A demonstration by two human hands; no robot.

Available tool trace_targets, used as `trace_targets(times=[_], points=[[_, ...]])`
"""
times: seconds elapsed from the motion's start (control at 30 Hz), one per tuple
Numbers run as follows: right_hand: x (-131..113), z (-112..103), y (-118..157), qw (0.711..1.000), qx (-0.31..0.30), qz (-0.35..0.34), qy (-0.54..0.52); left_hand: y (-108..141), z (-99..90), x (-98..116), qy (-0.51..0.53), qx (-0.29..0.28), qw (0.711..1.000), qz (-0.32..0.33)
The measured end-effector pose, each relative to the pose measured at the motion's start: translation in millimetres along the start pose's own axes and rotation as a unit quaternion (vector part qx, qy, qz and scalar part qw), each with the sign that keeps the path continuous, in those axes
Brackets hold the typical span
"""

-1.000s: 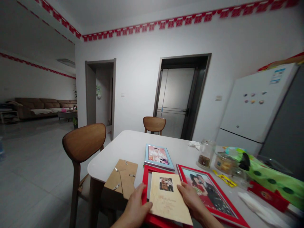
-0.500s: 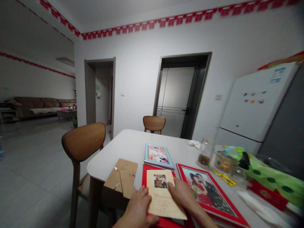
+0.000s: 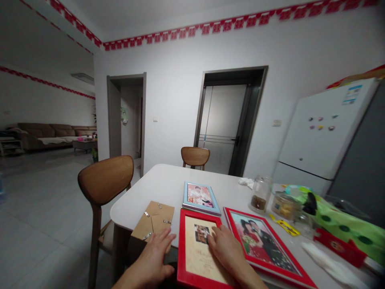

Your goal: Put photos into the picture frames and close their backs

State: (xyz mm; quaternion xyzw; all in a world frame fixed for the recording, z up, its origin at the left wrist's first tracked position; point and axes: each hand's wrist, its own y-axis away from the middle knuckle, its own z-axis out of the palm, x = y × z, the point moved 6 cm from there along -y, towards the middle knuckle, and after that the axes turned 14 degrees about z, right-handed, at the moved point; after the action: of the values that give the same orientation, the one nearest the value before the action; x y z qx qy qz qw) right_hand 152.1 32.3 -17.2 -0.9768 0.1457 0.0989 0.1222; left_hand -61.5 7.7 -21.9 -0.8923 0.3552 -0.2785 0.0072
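Note:
A cream printed sheet with a small photo lies inside a red frame at the table's near edge. My right hand rests on the sheet's right side, its fingers bent near the small photo. Left of the frame, my left hand is spread, its fingertips over the near part of a brown backing board with metal clips. A blue frame with a photo lies just beyond the red one. To the right is a larger red frame with a couple's photo.
On the table's right side are a glass jar, a food container, a yellow packet, a green bag and a red box. Wooden chairs stand at the left and far side.
The cream sheet has gone down into the red frame. My left hand has left the sheet and moved left onto the brown board. My right hand has shifted slightly left.

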Motion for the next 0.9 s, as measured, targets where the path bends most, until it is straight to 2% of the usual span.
trace_targets(times=[0.13, 0.23, 0.33, 0.47, 0.57, 0.67, 0.8, 0.9], points=[[-43.3, -1.1, 18.5, 0.991, -0.017, -0.097, -0.088, 7.4, -12.2, -52.9, -0.096, 0.018, 0.993, -0.072], [-78.6, 2.6, 33.5, 0.982, -0.035, -0.153, -0.106, 7.1, -15.5, -75.2, -0.161, 0.070, 0.981, -0.085], [-104.9, 7.5, 40.3, 0.978, -0.045, -0.175, -0.104, 3.8, -15.9, -70.2, -0.183, 0.102, 0.976, -0.059], [-120.3, 14.1, 36.5, 0.984, -0.053, -0.153, -0.079, -4.0, -19.2, -39.6, -0.204, 0.114, 0.972, -0.005], [-120.9, 12.3, 33.6, 0.987, -0.044, -0.139, -0.071, -7.9, -24.5, -24.5, -0.213, 0.124, 0.969, -0.001], [-111.3, 0.5, 36.6, 0.986, -0.026, -0.146, -0.074, -9.0, -29.5, -13.2, -0.199, 0.132, 0.971, 0.015], [-75.4, -23.9, 45.1, 0.983, 0.011, -0.160, -0.087, -10.8, -30.6, 13.5, -0.148, 0.128, 0.978, 0.077], [-36.9, -33.4, 50.0, 0.982, 0.039, -0.165, -0.084, -15.9, -21.4, 36.7, -0.111, 0.114, 0.980, 0.121]])
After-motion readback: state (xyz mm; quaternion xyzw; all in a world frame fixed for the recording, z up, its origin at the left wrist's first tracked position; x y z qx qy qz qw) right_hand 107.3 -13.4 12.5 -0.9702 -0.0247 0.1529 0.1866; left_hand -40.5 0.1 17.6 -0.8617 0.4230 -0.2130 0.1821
